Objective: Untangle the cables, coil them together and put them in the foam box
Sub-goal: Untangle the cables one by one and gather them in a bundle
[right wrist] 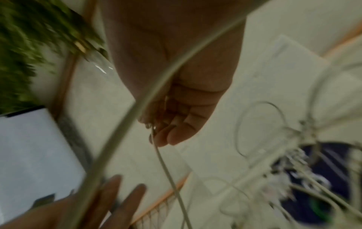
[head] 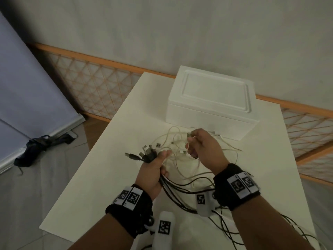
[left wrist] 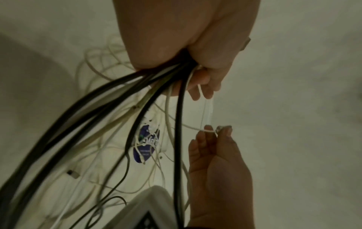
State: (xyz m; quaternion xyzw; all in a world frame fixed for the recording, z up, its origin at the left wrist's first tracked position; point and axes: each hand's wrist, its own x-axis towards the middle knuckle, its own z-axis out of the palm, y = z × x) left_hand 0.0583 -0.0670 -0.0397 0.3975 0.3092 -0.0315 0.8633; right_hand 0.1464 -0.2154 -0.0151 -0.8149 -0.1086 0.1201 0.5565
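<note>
Your left hand [head: 153, 170] is clenched around a bundle of cables [head: 182, 188] above the middle of the tabletop [head: 100, 177], their USB plugs [head: 147, 150] fanned out past your knuckles toward the table's left edge. The black and pale cords trail back toward the near edge and over its right side. Your right hand [head: 205, 148], just beside the left and on the box side of it, pinches the plug end of one white cable [left wrist: 205, 117] between thumb and fingertips, its other fingers curled. In the left wrist view that cord runs as a short, nearly straight line from your left fist to the right-hand pinch. That line looks to be what the next pull turns on: drawing the right hand away along it should slide the cord free of the loose white loops [head: 178, 139] lying between your hands and the box.

The foam box [head: 212, 105] sits at the far edge of the tabletop, beyond your right hand, which is the nearer one. Its lid [head: 216, 89] is on, so nothing inside shows and no cable has gone in yet.
</note>
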